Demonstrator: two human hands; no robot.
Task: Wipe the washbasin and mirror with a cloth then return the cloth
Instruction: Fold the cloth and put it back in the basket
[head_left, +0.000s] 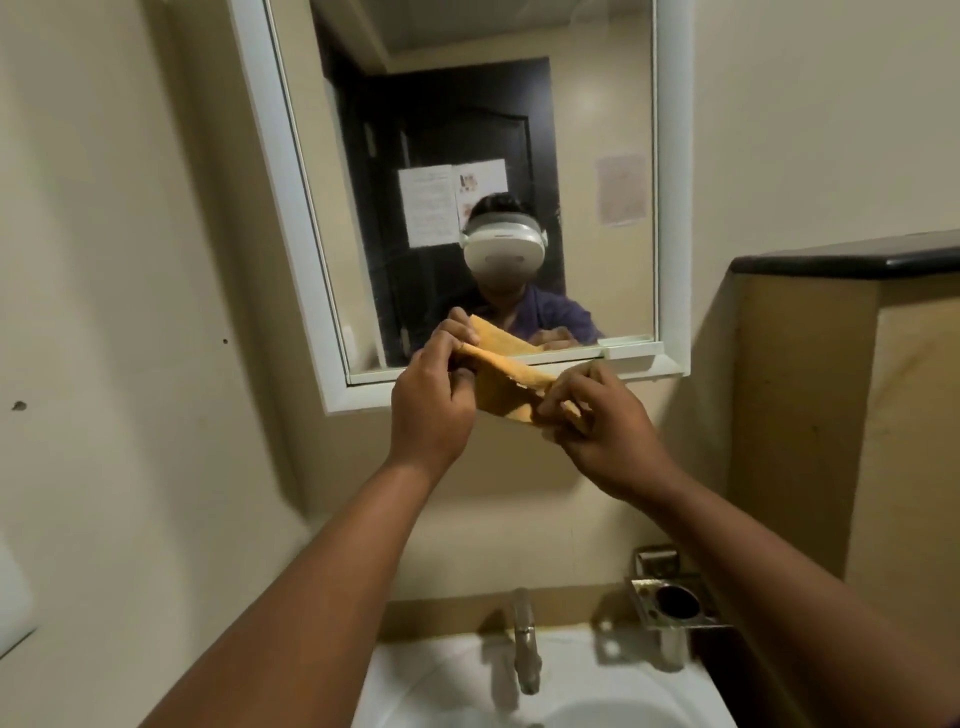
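A yellow-orange cloth (506, 382) is stretched between both my hands, in front of the lower edge of the white-framed mirror (291, 171) on the wall. My left hand (431, 402) pinches the cloth's left end with curled fingers. My right hand (597, 421) grips its lower right end. The cloth sags in loose folds between them. Below, at the bottom of the view, sits the white washbasin (415, 670) with a metal tap (524, 639) standing at its back rim. The mirror reflects a person wearing a headset, holding the cloth.
A metal holder (675, 603) with a round ring is fixed to the wall right of the tap. A beige partition with a dark ledge (841, 260) rises at the right. The beige wall at the left carries a white plate (13, 603).
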